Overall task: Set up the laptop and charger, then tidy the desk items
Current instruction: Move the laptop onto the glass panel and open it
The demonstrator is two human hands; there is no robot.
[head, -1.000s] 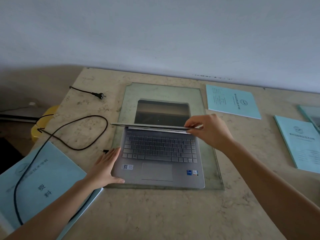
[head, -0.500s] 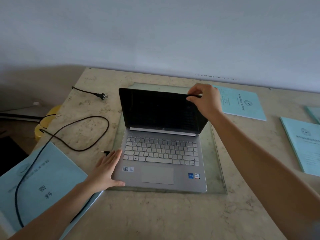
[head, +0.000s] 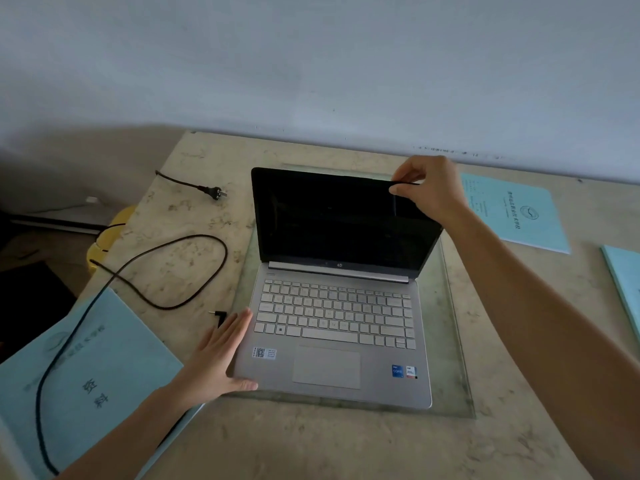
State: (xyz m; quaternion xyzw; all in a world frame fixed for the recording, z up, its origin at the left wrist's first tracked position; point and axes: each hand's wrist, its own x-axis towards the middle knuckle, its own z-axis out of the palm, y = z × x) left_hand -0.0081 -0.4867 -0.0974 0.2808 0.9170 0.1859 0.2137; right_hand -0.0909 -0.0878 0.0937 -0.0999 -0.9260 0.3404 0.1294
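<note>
While the right hand (head: 431, 192) pinches its lid, the laptop (head: 337, 299) faces the person, left hand (head: 216, 358) flat.

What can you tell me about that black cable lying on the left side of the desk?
The black charger cable is thin and looks rubbery. It curls in one loose loop on the marble-look desk, then runs across a blue booklet toward the near edge. Its small angled plug tip lies unplugged beside the silver laptop, close to the left hand. No hand holds it.
</note>
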